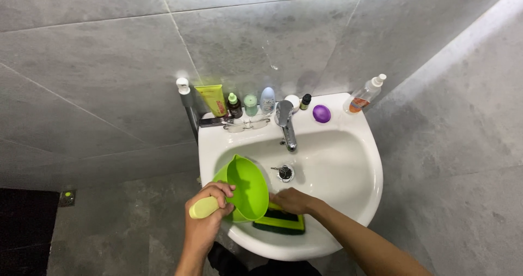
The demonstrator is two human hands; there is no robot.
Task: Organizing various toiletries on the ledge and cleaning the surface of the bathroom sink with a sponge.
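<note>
Green scoop [248, 188] is tilted over the near side of the white sink [359, 145], with my left hand [206, 216] wrapped tight around its yellowish handle. My right hand [291, 200] is pressing down, fingers curled, on a green sponge [280, 221] lying in the basin just beside the scoop. Drain [284, 172] and chrome tap [285, 123] sit right behind.

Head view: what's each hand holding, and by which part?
Left hand grips the green scoop by its pale yellow-green handle. Right hand presses on a green-and-yellow sponge from above, over the white sink.
</note>
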